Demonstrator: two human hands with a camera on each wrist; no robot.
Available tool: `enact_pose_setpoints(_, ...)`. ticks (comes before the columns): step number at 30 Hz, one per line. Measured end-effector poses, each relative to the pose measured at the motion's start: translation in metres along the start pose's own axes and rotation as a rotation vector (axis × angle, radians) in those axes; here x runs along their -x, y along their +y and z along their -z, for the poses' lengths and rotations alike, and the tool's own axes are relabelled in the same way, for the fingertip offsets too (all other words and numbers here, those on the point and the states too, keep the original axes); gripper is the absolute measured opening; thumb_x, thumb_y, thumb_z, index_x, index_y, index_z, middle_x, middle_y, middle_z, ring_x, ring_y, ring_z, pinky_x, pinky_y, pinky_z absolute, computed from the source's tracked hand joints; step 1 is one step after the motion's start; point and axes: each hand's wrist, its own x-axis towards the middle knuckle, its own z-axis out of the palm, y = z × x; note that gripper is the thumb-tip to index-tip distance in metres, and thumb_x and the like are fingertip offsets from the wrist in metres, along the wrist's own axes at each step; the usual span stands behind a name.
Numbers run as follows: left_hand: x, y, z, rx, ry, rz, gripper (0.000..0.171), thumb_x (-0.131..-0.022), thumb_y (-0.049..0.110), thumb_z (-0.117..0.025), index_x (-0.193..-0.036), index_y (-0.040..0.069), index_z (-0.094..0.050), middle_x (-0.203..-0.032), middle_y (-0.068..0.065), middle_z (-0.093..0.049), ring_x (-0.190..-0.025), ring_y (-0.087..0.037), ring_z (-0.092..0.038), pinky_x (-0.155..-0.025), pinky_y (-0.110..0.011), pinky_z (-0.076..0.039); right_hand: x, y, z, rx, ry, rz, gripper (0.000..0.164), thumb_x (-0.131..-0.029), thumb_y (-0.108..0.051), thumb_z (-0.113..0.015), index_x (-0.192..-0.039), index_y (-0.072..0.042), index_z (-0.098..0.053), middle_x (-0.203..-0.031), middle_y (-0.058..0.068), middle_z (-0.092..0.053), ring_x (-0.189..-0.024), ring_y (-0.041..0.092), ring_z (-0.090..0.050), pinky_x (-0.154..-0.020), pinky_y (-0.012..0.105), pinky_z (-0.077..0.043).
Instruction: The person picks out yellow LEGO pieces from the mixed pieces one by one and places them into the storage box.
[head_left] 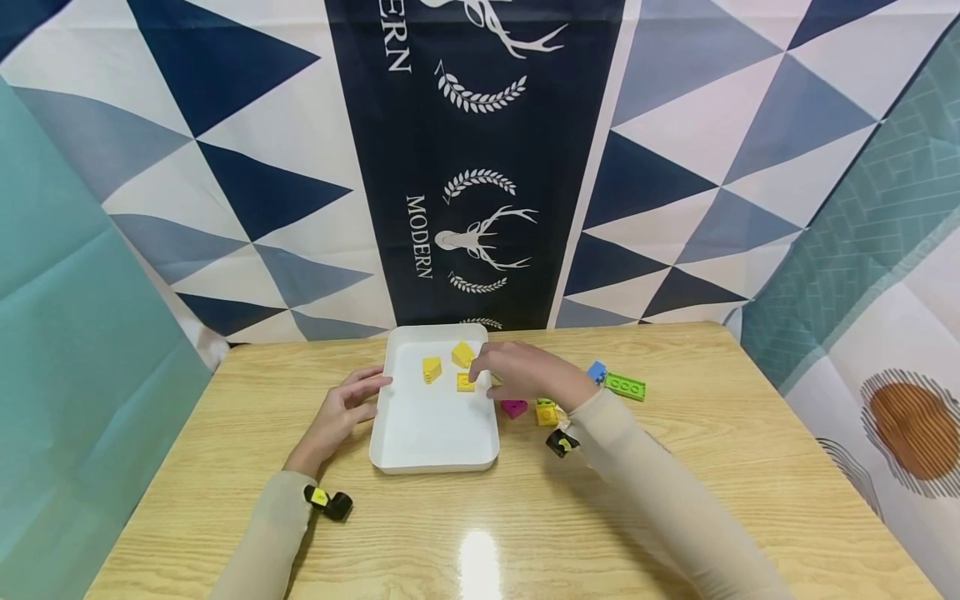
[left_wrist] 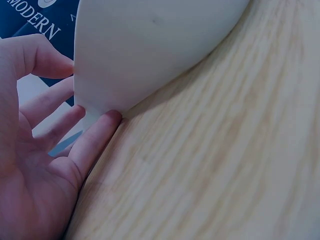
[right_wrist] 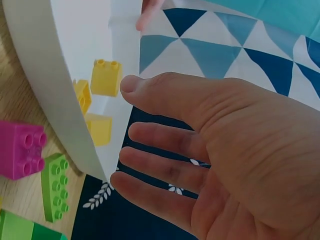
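Observation:
A white tray [head_left: 431, 433] lies on the table with three toy building bricks in its far half: a yellow brick [head_left: 432, 367], a slanted yellow brick [head_left: 462, 354] and a flat yellow brick [head_left: 465, 382]. My left hand [head_left: 339, 419] touches the tray's left wall with its fingertips, fingers loosely extended. Over the tray's right rim hovers my right hand [head_left: 517, 371], its fingers spread and nothing between them. In the right wrist view the thumb overlaps the edge of a yellow brick [right_wrist: 106, 78].
Right of the tray lie loose bricks: a magenta brick [head_left: 513, 408], a yellow brick [head_left: 547, 415], a blue brick [head_left: 597, 372] and a long green brick [head_left: 626, 386]. Some are partly hidden by my right arm. A patterned cloth [head_left: 480, 167] hangs behind the table.

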Motion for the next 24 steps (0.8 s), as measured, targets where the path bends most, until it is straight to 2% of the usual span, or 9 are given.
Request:
enact_pose_setpoints(7,0.0,0.0,0.0,0.006,0.005,0.007,0.045,-0.088,-0.007,-0.059,-0.133,-0.003,-0.061,-0.156,-0.02,-0.039,-0.14,-0.042,-0.042,-0.117,-0.063,-0.028,0.011,0.006,-0.001,0.001,0.012,-0.022,0.03,-0.088,-0.015,-0.074,-0.118,-0.012,-0.074,-0.125,0.009,-0.068,-0.111,0.028,-0.065,-0.099,0.042,-0.055)
enact_pose_setpoints(15,0.001,0.0,0.0,0.009,0.003,0.002,0.045,-0.088,-0.007,-0.059,-0.133,-0.003,-0.061,-0.156,-0.021,-0.039,-0.14,-0.042,-0.042,-0.117,-0.064,-0.027,0.023,0.016,-0.005,0.008,0.041,-0.03,0.03,-0.087,-0.019,-0.076,-0.115,-0.013,-0.075,-0.121,0.012,-0.07,-0.106,0.028,-0.066,-0.096,0.044,-0.056)
enact_pose_setpoints(24,0.001,0.001,-0.001,0.008,0.003,0.01,0.045,-0.088,-0.007,-0.059,-0.133,-0.003,-0.061,-0.157,-0.02,-0.038,-0.14,-0.043,-0.042,-0.117,-0.064,-0.027,0.038,0.028,-0.012,0.049,0.037,-0.079,0.029,-0.087,-0.02,-0.076,-0.116,-0.015,-0.075,-0.125,0.01,-0.069,-0.113,0.028,-0.065,-0.1,0.045,-0.055)
